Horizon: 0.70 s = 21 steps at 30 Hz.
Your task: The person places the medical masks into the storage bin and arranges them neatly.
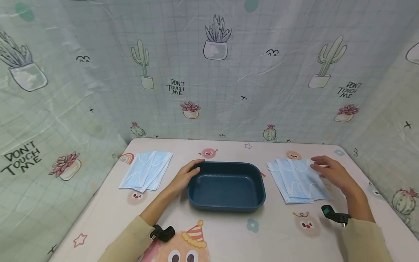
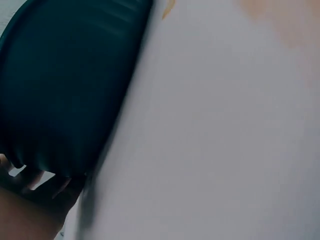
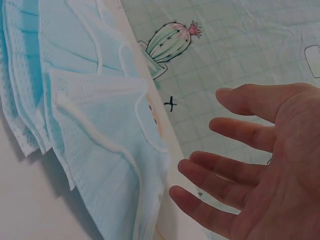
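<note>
Left grip (image 1: 184,177) clasps tray (image 1: 226,203) rim; right grip (image 1: 330,171), fingers apart, above masks (image 1: 298,182).

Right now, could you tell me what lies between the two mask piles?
The blue tray sits between the left masks and the right masks, as the head view shows.

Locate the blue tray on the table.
In the head view the blue tray sits mid-table between two stacks of face masks, with the left hand on its near-left rim.
</note>
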Tool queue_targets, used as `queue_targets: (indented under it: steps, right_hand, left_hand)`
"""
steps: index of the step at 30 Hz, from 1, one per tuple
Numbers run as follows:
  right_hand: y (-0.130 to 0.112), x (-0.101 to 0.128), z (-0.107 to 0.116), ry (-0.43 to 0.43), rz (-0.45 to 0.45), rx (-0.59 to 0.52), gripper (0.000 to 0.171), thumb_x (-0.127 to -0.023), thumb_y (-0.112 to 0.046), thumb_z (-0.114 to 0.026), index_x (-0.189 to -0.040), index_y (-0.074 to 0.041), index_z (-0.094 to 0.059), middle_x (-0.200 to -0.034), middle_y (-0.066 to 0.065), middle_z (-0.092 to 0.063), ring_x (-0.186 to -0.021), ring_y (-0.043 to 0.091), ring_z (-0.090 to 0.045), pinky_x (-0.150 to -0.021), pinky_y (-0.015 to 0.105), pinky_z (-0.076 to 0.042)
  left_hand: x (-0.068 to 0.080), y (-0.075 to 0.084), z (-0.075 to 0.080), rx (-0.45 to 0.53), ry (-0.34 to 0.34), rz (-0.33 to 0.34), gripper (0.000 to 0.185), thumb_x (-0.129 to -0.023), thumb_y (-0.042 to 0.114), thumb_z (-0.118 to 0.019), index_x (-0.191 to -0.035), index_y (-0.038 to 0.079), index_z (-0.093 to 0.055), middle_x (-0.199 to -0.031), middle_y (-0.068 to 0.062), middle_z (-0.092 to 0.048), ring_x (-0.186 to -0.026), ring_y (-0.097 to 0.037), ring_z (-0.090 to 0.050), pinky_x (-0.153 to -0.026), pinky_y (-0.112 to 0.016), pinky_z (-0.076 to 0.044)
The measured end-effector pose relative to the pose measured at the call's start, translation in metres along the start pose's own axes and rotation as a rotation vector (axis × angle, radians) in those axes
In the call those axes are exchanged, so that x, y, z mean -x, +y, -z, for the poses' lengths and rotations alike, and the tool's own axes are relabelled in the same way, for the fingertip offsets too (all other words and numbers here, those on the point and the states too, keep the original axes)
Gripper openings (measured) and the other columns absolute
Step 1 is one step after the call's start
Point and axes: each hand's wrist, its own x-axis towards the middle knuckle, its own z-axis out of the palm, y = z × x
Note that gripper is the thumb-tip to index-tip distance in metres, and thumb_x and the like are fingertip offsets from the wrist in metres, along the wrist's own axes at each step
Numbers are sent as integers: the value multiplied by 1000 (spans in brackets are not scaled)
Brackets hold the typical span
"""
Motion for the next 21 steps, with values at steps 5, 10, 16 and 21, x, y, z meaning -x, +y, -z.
queue_targets:
  steps: [5,10,16,21]
  right_hand:
    - [10,-7,-2,-28,-33,-5,72,-105,-54,-49,-147,4,-42,-145,34,-46,-117,41,-57,-82,38,-61]
    - [5,0,0,-22,-126,-94,65,-107,-40,-48,-150,8,-39,-148,38,-43,-123,47,-55,-88,40,-61]
    - [6,1,5,-48,-228,-104,71,-101,-34,-62,-150,10,-35,-147,41,-40,-123,50,-55,-88,37,-62]
    - [12,-7,-1,-85,-251,-39,75,-93,-22,-74,-149,10,-35,-143,43,-39,-116,50,-57,-88,42,-62]
  left_hand:
    - [3,-6,-1,71,8,48,43,-111,29,-41,-154,26,-48,-166,-1,-39,-158,-27,-27,-130,-56,-16]
    - [6,-13,-5,52,-5,18,45,-112,31,-38,-157,33,-43,-168,4,-34,-161,-25,-20,-130,-58,-11]
    - [5,-15,-6,48,7,10,49,-110,22,-33,-157,33,-42,-168,6,-34,-161,-24,-20,-130,-58,-10]
    - [3,-18,-5,49,17,4,54,-107,14,-32,-157,29,-44,-167,5,-37,-160,-23,-21,-130,-57,-11]
